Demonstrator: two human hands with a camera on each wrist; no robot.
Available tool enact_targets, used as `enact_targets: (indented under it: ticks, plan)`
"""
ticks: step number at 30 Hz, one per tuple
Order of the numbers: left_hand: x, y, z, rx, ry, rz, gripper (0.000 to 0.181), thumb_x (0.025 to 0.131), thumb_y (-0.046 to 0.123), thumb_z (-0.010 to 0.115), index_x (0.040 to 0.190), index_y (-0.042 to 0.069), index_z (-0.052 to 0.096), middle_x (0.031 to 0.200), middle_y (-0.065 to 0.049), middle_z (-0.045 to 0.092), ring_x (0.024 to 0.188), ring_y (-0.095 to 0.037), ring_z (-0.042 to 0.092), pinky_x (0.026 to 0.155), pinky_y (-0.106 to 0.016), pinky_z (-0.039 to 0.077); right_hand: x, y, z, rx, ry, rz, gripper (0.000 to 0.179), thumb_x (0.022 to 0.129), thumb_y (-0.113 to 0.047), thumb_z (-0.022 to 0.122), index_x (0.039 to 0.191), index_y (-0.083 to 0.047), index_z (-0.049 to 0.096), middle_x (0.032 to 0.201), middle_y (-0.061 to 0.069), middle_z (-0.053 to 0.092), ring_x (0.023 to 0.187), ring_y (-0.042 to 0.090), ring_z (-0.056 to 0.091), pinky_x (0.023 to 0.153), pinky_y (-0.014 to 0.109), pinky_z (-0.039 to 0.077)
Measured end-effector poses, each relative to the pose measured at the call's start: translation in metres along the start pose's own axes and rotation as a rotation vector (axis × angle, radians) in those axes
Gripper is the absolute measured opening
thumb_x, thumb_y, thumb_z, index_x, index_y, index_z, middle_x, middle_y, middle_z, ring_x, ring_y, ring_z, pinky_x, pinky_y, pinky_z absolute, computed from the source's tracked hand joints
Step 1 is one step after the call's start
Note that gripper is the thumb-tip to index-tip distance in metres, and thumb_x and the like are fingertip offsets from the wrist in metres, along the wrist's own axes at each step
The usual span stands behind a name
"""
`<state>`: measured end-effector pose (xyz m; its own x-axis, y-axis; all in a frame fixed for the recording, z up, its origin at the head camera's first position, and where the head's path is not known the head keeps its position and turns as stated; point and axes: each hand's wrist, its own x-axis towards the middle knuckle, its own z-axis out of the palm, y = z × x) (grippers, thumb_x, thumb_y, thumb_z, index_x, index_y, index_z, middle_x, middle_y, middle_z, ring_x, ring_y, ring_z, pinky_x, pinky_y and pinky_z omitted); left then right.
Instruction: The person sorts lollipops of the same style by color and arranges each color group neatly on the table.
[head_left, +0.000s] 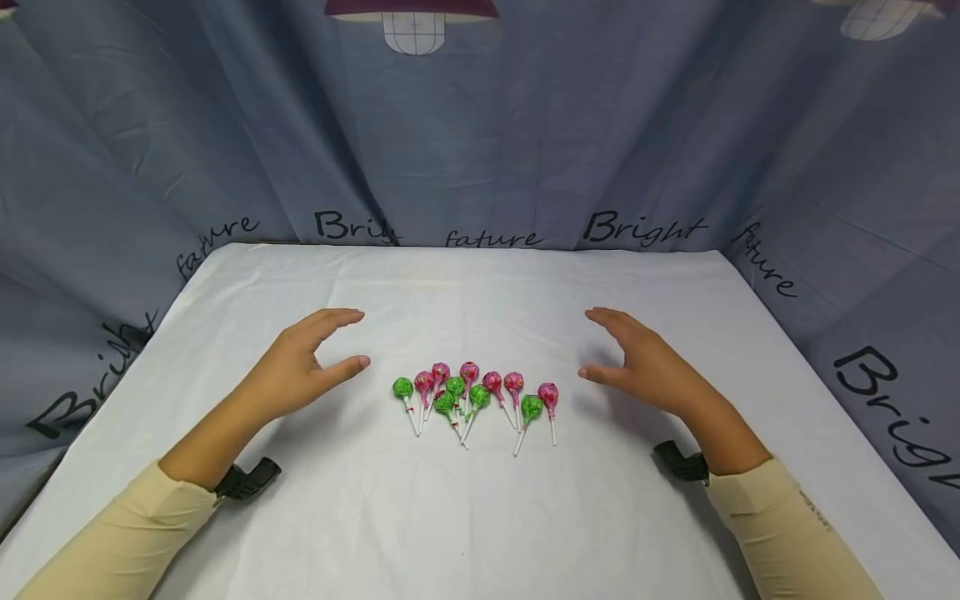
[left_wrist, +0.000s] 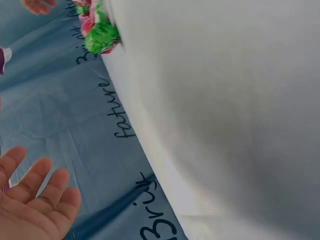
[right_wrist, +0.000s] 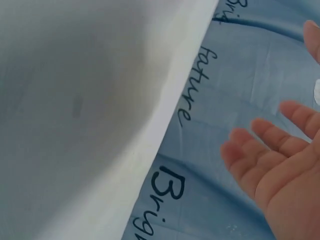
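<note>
Several lollipops lie in a loose cluster on the white table, some in green wrappers, such as the green lollipop (head_left: 402, 388) at the left end, others in pink, such as the pink lollipop (head_left: 548, 395) at the right end. Their white sticks point mostly toward the person. To the left of the cluster, the left hand (head_left: 303, 367) hovers over the cloth, thumb and fingers spread apart and holding nothing. On the other side the right hand (head_left: 648, 367) is held up likewise, its palm facing the lollipops. Both hands' fingers also show extended in the wrist views.
A white cloth (head_left: 465, 517) covers the table. Behind and beside it hangs a grey-blue curtain (head_left: 480, 150) with printed words and lamp pictures. Black wrist devices sit under the left wrist (head_left: 249, 479) and the right wrist (head_left: 680, 461).
</note>
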<state>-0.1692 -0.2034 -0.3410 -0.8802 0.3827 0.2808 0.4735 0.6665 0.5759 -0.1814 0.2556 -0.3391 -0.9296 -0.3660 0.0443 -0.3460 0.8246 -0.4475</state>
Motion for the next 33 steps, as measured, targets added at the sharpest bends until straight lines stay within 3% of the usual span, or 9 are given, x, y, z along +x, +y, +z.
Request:
enact_targets:
  ticks: [5,15,23,33]
  plan:
    - [0.002,-0.002,-0.003,-0.059,-0.028,-0.051,0.058,0.091,0.035,0.073,0.14,0.011,0.054,0.142,-0.007,0.052,0.124,-0.037,0.052,0.101,-0.054,0.042,0.0,0.001,-0.001,0.096,-0.005,0.008,0.079,0.085,-0.03,0.08,0.15,-0.008,0.04,0.151,0.015,0.04,0.121,0.046,0.053,0.097,0.057,0.045]
    - [0.007,-0.005,0.002,-0.117,-0.083,-0.071,0.051,0.093,0.033,0.071,0.136,0.01,0.057,0.14,-0.007,0.054,0.124,-0.038,0.051,0.105,-0.051,0.039,0.003,0.0,0.002,0.21,-0.046,-0.011,0.071,0.085,-0.025,0.081,0.145,-0.01,0.047,0.144,0.014,0.049,0.124,0.041,0.052,0.102,0.057,0.041]
    - [0.01,-0.003,0.011,-0.101,-0.155,-0.076,0.046,0.092,0.028,0.073,0.133,0.011,0.06,0.136,-0.006,0.057,0.121,-0.034,0.054,0.1,-0.049,0.045,0.007,-0.004,0.009,0.209,-0.129,-0.03,0.067,0.083,-0.028,0.082,0.14,-0.009,0.054,0.133,0.013,0.059,0.12,0.035,0.055,0.101,0.055,0.042]
    - [0.011,0.0,0.014,-0.077,-0.172,-0.037,0.046,0.09,0.026,0.074,0.131,0.009,0.062,0.131,-0.007,0.06,0.12,-0.03,0.055,0.098,-0.049,0.046,0.013,-0.012,0.018,0.169,-0.206,-0.03,0.053,0.085,-0.025,0.08,0.131,-0.007,0.06,0.125,0.008,0.063,0.113,0.026,0.059,0.096,0.05,0.047]
